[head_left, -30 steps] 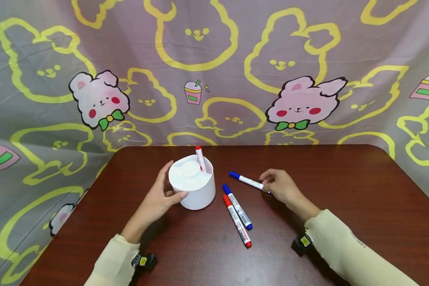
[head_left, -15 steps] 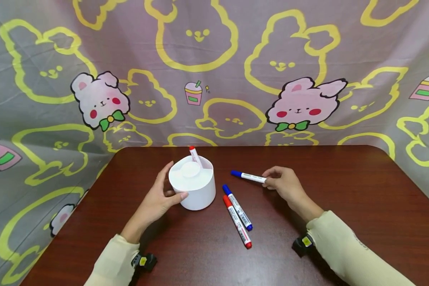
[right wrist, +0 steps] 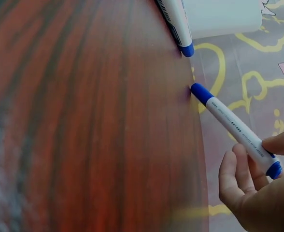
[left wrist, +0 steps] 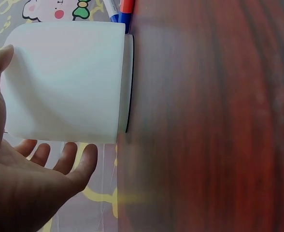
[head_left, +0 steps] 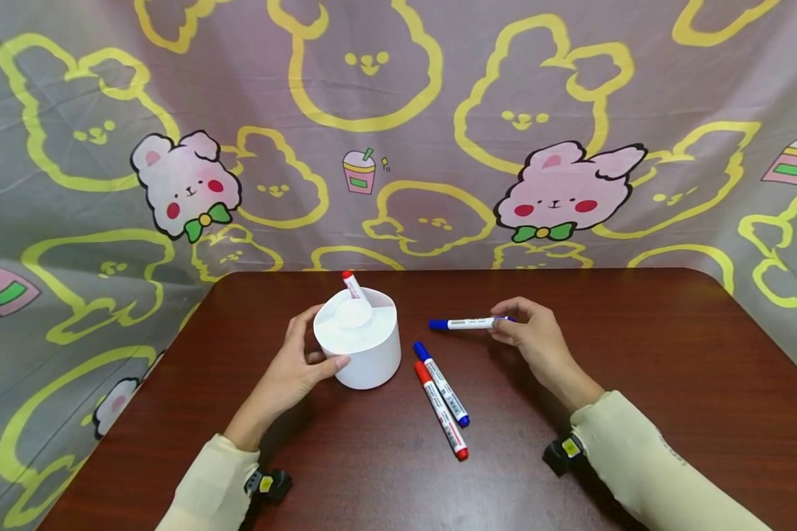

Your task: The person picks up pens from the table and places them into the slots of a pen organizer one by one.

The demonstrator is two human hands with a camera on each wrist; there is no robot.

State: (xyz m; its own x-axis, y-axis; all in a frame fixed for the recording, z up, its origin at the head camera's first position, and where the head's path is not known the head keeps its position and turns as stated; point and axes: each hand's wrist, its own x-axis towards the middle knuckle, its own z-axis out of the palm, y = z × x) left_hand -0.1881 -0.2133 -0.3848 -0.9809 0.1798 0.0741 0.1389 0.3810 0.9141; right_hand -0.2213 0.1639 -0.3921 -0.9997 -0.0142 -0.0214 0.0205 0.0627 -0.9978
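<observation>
The blue-capped white marker pen point(head_left: 468, 323) has come up off the dark red-brown wooden bench point(head_left: 637, 354) since a second ago and now lies level in the air, its capped tip turned toward the white round plastic pen holder point(head_left: 361, 346); judged from that, the pick-up is done and the pen is free to be carried. The right hand point(head_left: 534, 341) pinches its rear end between thumb and fingertips point(right wrist: 238, 166). The left hand point(head_left: 292, 369) cups the holder's side, fingers curled round it, and the red-capped marker point(head_left: 353, 286) standing inside has tilted further left. Two more markers, blue-capped point(head_left: 441, 383) and red-capped point(head_left: 440, 410), lie side by side on the bench between the hands.
</observation>
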